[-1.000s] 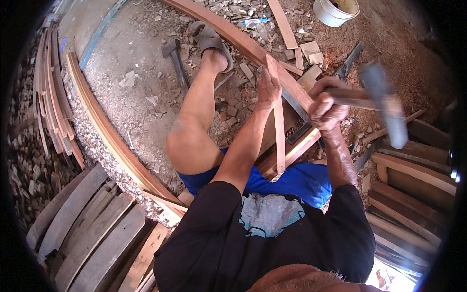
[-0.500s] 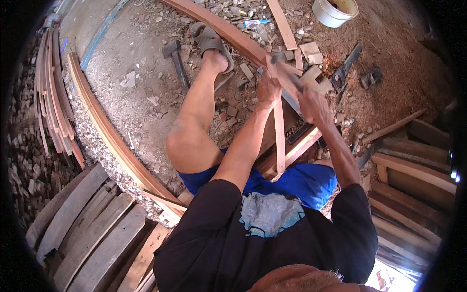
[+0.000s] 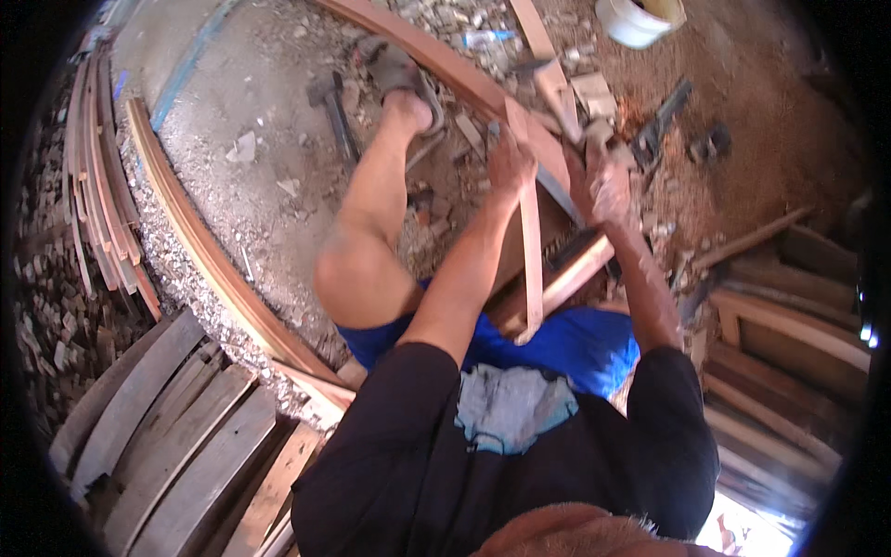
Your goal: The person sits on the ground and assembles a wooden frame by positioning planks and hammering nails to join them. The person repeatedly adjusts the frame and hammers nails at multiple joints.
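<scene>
My left hand [image 3: 512, 169] is closed around the upper part of a thin, light wooden strip [image 3: 533, 255], which slants down to my lap. The strip's top end meets the end of a long, curved reddish timber [image 3: 445, 67]. My right hand [image 3: 605, 186] is closed on the handle of what looks like a hammer [image 3: 559, 100], smeared by motion. Its dark head points up and left, above the timber's end. Between my hands lies a grey metal strip or blade [image 3: 561, 193]. Below it are a dark block [image 3: 571, 251] and a pale wooden piece [image 3: 577, 283].
Another hammer [image 3: 336, 116] lies on the ground beside my sandalled foot [image 3: 399, 79]. Dark tools [image 3: 664, 116] and a white bucket [image 3: 640, 26] are farther right. Curved timbers [image 3: 213, 251] and stacked boards [image 3: 176, 436] stand left, wooden frames [image 3: 789, 334] right. Offcuts litter the ground.
The hammer's head has lifted up and away from the strip's top end, and my right hand has turned with it. My left hand stays on the strip, whose lower end has shifted slightly.
</scene>
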### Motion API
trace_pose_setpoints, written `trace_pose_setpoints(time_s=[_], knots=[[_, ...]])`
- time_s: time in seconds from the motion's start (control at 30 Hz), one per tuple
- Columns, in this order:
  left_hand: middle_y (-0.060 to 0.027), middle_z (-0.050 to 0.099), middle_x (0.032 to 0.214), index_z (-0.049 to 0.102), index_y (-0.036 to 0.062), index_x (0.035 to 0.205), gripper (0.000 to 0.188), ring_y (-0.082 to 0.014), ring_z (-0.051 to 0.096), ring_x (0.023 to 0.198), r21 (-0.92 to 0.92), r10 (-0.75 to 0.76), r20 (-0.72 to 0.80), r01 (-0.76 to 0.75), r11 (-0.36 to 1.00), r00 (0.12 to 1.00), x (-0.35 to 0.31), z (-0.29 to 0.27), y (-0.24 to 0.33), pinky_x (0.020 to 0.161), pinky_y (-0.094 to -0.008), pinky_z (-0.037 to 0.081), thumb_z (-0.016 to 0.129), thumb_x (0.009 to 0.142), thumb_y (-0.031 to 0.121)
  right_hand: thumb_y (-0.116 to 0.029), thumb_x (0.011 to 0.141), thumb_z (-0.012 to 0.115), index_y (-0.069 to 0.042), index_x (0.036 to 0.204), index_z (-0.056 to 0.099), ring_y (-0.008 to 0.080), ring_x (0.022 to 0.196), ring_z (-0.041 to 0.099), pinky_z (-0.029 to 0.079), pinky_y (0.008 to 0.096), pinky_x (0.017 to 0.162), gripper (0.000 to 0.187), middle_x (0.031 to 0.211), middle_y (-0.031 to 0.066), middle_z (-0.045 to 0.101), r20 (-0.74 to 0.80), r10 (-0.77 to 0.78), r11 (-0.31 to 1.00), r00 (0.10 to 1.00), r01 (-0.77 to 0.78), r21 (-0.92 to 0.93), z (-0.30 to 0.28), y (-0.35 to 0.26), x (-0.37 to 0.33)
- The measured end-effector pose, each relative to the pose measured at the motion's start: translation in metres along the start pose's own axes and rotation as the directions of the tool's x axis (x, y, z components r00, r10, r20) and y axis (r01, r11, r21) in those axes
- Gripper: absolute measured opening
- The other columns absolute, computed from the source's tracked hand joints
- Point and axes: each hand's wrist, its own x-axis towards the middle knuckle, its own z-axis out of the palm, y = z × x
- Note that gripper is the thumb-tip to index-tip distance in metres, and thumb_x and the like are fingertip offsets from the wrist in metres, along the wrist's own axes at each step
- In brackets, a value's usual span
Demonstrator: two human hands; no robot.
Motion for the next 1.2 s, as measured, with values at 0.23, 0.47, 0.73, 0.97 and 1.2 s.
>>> trace_pose_setpoints(time_s=[0.23, 0.47, 0.73, 0.97, 1.2], knots=[[-0.0359, 0.071, 0.088, 0.038, -0.0131, 0.153, 0.069, -0.0541, 0.071, 0.081, -0.175, -0.183, 0.085, 0.195, 0.965, 0.979, 0.007, -0.03, 0.051, 0.074, -0.0613, 0.058, 0.056, 0.096, 0.021, -0.024, 0.104, 0.064, 0.0, 0.123, 0.06, 0.0432, 0.089, 0.071, 0.057, 0.054, 0.078, 0.031, 0.1, 0.0253, 0.069, -0.102, -0.06, 0.995, 0.993, 0.068, 0.078, 0.024, 0.03, -0.023], [-0.0376, 0.071, 0.092, 0.037, -0.0126, 0.153, 0.068, -0.0528, 0.072, 0.084, -0.12, -0.194, 0.037, 0.197, 0.973, 0.98, 0.006, -0.032, 0.039, 0.076, -0.0607, 0.058, 0.054, 0.096, 0.021, -0.032, 0.108, 0.06, 0.0, 0.115, 0.056, 0.032, 0.072, 0.067, 0.054, 0.0449, 0.062, 0.033, 0.085, 0.0191, 0.066, -0.435, -0.198, 0.892, 0.878, 0.345, 0.291, -0.027, -0.033, -0.011], [-0.0369, 0.071, 0.089, 0.037, -0.0162, 0.151, 0.068, -0.0524, 0.072, 0.079, -0.16, -0.138, 0.048, 0.144, 0.977, 0.989, 0.008, -0.036, 0.042, 0.071, -0.0595, 0.059, 0.056, 0.096, 0.019, -0.03, 0.103, 0.066, 0.0, 0.118, 0.056, 0.0526, 0.087, 0.069, 0.056, 0.058, 0.073, 0.034, 0.093, 0.0291, 0.07, -0.104, -0.079, 0.996, 0.991, 0.084, 0.042, 0.011, 0.016, -0.007], [-0.0377, 0.071, 0.095, 0.038, -0.0125, 0.153, 0.067, -0.0539, 0.07, 0.083, -0.155, -0.202, 0.147, 0.224, 0.962, 0.968, 0.015, -0.043, 0.065, 0.075, -0.0594, 0.058, 0.053, 0.097, 0.02, -0.019, 0.101, 0.069, 0.002, 0.111, 0.057, 0.0514, 0.076, 0.07, 0.053, 0.0555, 0.059, 0.026, 0.084, 0.0281, 0.068, -0.174, 0.029, 0.991, 0.984, -0.006, 0.131, 0.056, 0.08, -0.026], [-0.0401, 0.069, 0.106, 0.043, -0.0134, 0.149, 0.062, -0.0543, 0.07, 0.093, -0.121, -0.22, 0.136, 0.237, 0.964, 0.966, -0.003, -0.051, 0.064, 0.085, -0.0601, 0.056, 0.053, 0.098, 0.02, -0.038, 0.105, 0.062, 0.001, 0.119, 0.054, 0.051, 0.071, 0.069, 0.053, 0.0566, 0.059, 0.043, 0.081, 0.0286, 0.068, -0.374, -0.018, 0.937, 0.927, 0.147, 0.318, 0.038, 0.045, -0.031]])
